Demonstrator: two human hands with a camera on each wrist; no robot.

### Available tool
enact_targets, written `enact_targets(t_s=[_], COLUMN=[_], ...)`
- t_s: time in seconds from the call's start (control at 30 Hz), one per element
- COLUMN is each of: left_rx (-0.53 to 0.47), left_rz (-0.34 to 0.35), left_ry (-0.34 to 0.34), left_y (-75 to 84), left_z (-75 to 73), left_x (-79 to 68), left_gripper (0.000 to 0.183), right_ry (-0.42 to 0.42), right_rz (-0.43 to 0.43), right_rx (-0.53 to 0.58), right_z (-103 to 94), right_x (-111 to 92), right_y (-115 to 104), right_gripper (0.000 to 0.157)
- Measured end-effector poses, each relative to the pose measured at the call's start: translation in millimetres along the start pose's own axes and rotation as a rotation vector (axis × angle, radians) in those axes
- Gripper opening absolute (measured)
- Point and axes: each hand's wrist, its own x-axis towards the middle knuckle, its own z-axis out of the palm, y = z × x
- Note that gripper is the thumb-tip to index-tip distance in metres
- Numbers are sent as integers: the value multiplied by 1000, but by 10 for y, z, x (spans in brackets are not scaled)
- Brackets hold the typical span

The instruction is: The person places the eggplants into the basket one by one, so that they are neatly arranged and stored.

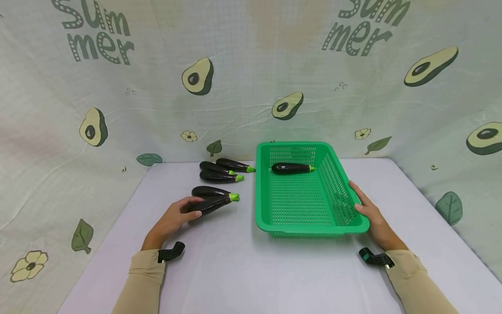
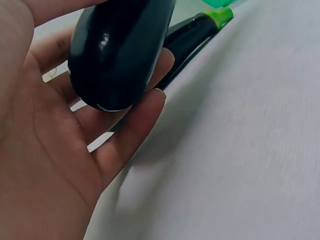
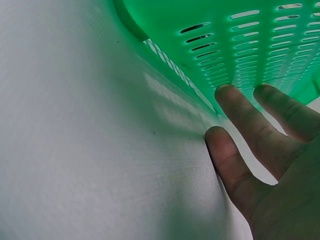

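My left hand [image 1: 178, 218] grips the rounded end of a dark eggplant [image 1: 213, 204], its green stem pointing right. In the left wrist view that eggplant [image 2: 117, 55] lies between thumb and fingers. Right behind it is a second eggplant [image 1: 208, 191]. At the right, my right hand [image 1: 372, 220] holds the side of a green plastic basket [image 1: 310, 229], thumb on the rim. In the right wrist view, fingertips [image 3: 227, 92] meet the slotted outer wall. One eggplant [image 1: 290, 168] lies inside the basket, near its far end.
Three more eggplants [image 1: 221, 176] lie grouped at the back, left of the basket. A white cloth covers the table [image 1: 235, 270]. Behind it hangs a curtain [image 1: 243, 65] printed with avocados. A black wrist camera [image 1: 171, 252] sits on the left wrist, another [image 1: 375, 257] on the right.
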Motion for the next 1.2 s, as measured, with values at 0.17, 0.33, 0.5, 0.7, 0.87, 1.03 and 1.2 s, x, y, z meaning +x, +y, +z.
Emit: enact_targets(t_s=[0.17, 0.33, 0.5, 0.7, 0.87, 1.03, 1.2], left_rx=[-23, -56, -106, -142, -159, -160, -174], left_rz=[5, 11, 31, 51, 54, 66, 53], left_ry=[7, 20, 29, 37, 35, 43, 81], left_y=[16, 47, 94, 115, 110, 138, 155], left_z=[12, 35, 59, 70, 89, 111, 126], left_x=[2, 10, 11, -2, 21, 50, 73], left_gripper=[52, 49, 47, 44, 44, 45, 46], right_ry=[-4, -11, -10, -11, 6, 17, 14], right_rz=[-3, -4, 5, -1, -4, 5, 10], right_rx=[-3, 0, 0, 7, 22, 23, 19], right_z=[10, 19, 23, 27, 30, 24, 9], right_x=[5, 18, 26, 25, 18, 8, 6], right_y=[-1, 1, 2, 3, -16, -20, -26], right_gripper=[61, 61, 61, 61, 61, 61, 61])
